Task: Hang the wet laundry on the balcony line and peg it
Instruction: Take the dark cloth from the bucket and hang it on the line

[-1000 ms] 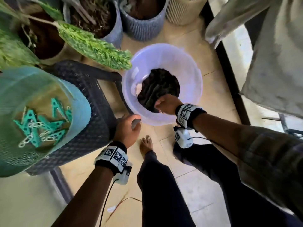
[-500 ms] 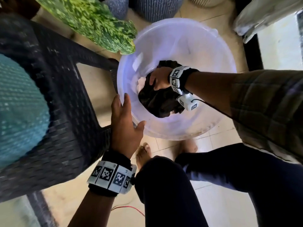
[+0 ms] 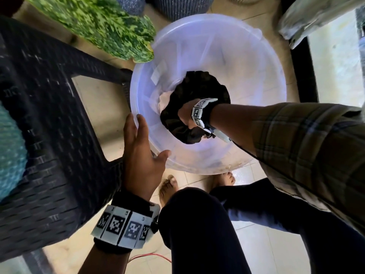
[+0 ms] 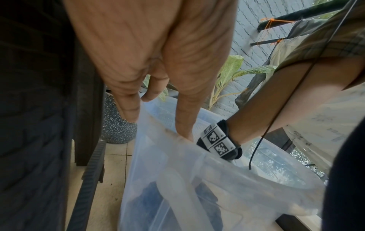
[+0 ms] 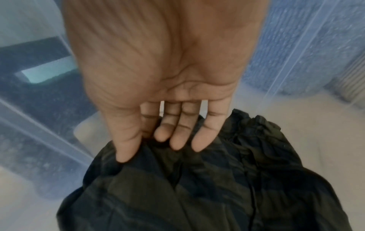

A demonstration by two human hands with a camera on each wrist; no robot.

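Observation:
A translucent bucket (image 3: 246, 66) stands on the tiled floor. A crumpled dark garment (image 3: 201, 86) lies in it, on top of a pale cloth (image 3: 165, 97). My right hand (image 3: 184, 115) is down inside the bucket on the garment. In the right wrist view this hand (image 5: 154, 145) has nearly straight fingers, and the thumb and fingertips touch the dark striped fabric (image 5: 197, 187). My left hand (image 3: 146, 143) rests on the bucket's near rim with straight fingers outside and the thumb inside. The left wrist view shows that hand (image 4: 156, 121) over the rim (image 4: 177, 156).
A dark woven plastic chair (image 3: 49, 135) stands to the left, touching the bucket, with a teal basket (image 3: 9, 155) on it. A variegated leaf (image 3: 102, 26) overhangs the rim. Plant pots (image 3: 177, 6) stand behind. A pale cloth (image 3: 316, 18) hangs at upper right. My bare feet (image 3: 167, 186) are just below the bucket.
The view has dropped closer to the bucket. My right hand went deeper onto the dark garment. My left hand changed from a curled grip on the rim to straight fingers.

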